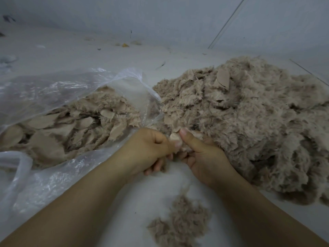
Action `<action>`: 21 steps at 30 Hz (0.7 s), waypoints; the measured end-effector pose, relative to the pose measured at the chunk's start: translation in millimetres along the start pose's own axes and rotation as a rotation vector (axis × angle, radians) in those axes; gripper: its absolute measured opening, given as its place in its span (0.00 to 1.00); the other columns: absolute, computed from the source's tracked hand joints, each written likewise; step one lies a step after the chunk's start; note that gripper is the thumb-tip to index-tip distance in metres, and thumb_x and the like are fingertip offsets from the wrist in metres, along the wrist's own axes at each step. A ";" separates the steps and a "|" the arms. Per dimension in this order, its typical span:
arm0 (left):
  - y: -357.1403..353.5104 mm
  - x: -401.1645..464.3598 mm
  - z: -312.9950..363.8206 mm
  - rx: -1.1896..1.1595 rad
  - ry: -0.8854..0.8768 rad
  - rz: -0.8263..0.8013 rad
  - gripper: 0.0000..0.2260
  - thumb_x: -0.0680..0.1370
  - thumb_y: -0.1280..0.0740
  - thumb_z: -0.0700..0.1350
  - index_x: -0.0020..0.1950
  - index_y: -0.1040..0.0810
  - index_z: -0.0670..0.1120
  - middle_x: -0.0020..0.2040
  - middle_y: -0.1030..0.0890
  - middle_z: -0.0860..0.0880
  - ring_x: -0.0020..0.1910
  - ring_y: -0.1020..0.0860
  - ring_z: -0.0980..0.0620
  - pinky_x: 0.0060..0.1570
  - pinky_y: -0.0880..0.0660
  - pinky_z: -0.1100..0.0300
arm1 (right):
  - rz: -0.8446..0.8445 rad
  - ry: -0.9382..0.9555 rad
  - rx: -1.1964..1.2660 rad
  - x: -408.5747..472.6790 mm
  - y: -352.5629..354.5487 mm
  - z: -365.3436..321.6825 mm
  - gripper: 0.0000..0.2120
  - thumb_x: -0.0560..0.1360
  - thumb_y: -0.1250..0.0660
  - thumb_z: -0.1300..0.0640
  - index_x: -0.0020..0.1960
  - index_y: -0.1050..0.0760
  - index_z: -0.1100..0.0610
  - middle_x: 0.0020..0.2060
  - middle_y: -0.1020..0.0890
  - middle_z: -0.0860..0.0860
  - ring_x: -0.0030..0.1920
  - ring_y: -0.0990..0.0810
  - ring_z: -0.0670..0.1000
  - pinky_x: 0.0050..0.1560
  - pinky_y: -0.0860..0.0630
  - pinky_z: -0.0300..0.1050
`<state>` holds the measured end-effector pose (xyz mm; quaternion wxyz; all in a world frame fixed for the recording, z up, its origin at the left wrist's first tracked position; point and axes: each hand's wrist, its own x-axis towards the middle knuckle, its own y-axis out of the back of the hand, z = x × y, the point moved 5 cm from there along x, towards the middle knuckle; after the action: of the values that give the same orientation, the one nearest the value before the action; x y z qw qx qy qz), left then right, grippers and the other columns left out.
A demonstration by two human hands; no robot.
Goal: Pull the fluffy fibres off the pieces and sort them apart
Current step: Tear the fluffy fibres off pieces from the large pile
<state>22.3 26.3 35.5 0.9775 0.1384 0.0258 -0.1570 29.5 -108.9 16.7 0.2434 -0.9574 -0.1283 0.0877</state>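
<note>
Left of the frame: a clear plastic bag point(53, 97), lying open on the pale floor point(89, 50), holds tan fabric pieces point(71, 125), many showing their smooth backing, some still fringed with pile; the bag's crumpled film runs down to the lower left corner. Centre: the left hand point(147, 148), fingers curled under and thumb pressed toward the middle, pinches one end of a small fluffy piece point(175, 138); the right hand point(201, 155), just beside it and touching the same piece, holds the other end with its thumb raised on top and its fingers wrapped beneath; the piece sits between the two thumbs, at the near edge of the big heap; whether fibres are parting from it cannot be told. Lower centre, between the forearms: a loose tuft of pulled fibres point(181, 221) lies on the floor, apart from both piles. Right of the frame: a large heap of fluffy pieces point(249, 122), pile side mostly up, with a few smooth backings showing near its top. Upper centre: small scraps, one of them yellow point(125, 45), lie by the grey wall point(160, 15).
</note>
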 end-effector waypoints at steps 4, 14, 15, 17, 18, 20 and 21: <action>-5.1 0.4 -4.7 -0.085 0.037 0.006 0.26 0.75 0.32 0.57 0.39 0.25 0.32 0.23 0.25 0.41 0.15 0.35 0.52 0.19 0.39 0.67 | -0.082 0.025 -0.054 1.3 -3.1 -2.0 0.12 0.75 0.34 0.55 0.45 0.20 0.65 0.37 0.18 0.60 0.39 0.18 0.56 0.39 0.20 0.43; 36.3 -3.0 2.1 -0.530 -0.211 0.612 0.04 0.80 0.37 0.37 0.46 0.25 0.41 0.32 0.21 0.44 0.21 0.27 0.47 0.20 0.34 0.62 | 0.103 -0.017 0.024 5.5 7.3 0.5 0.18 0.76 0.38 0.50 0.33 0.22 0.60 0.25 0.37 0.49 0.22 0.38 0.42 0.29 0.30 0.34; 31.1 -0.4 -1.4 -0.367 -0.152 0.590 0.06 0.78 0.35 0.35 0.43 0.24 0.42 0.29 0.23 0.45 0.19 0.28 0.49 0.19 0.36 0.63 | 0.099 -0.021 0.032 5.3 6.5 0.4 0.17 0.74 0.37 0.49 0.33 0.22 0.60 0.25 0.36 0.49 0.21 0.38 0.42 0.29 0.30 0.34; 22.3 3.4 -4.8 0.034 -0.099 0.568 0.08 0.75 0.30 0.36 0.38 0.22 0.46 0.27 0.23 0.49 0.20 0.28 0.54 0.20 0.34 0.62 | 0.090 -0.029 0.043 5.9 6.0 0.9 0.16 0.72 0.36 0.49 0.34 0.21 0.60 0.25 0.35 0.49 0.21 0.38 0.42 0.28 0.30 0.34; 20.7 3.7 -2.9 0.228 -0.112 0.578 0.08 0.73 0.27 0.38 0.38 0.22 0.47 0.29 0.23 0.51 0.23 0.27 0.57 0.23 0.32 0.64 | 0.087 -0.033 0.046 6.4 6.0 1.4 0.16 0.73 0.36 0.49 0.34 0.20 0.60 0.24 0.35 0.48 0.21 0.38 0.42 0.28 0.30 0.34; 18.5 2.6 2.5 0.530 -0.165 0.563 0.08 0.71 0.25 0.43 0.43 0.23 0.50 0.36 0.26 0.55 0.33 0.27 0.59 0.32 0.32 0.66 | 0.086 -0.038 0.052 7.7 7.2 3.0 0.17 0.77 0.37 0.52 0.36 0.20 0.60 0.24 0.34 0.48 0.21 0.37 0.42 0.28 0.31 0.34; 16.6 2.9 2.3 0.630 -0.168 0.523 0.10 0.70 0.25 0.44 0.48 0.22 0.51 0.40 0.27 0.55 0.37 0.27 0.56 0.36 0.32 0.64 | 0.085 -0.039 0.050 8.3 8.2 3.4 0.17 0.79 0.39 0.53 0.38 0.20 0.61 0.24 0.34 0.48 0.21 0.37 0.41 0.28 0.31 0.34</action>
<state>30.3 40.0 41.8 0.8930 0.4194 -0.1391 0.0855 38.3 -112.0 8.9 0.2610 -0.9536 -0.0899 0.1198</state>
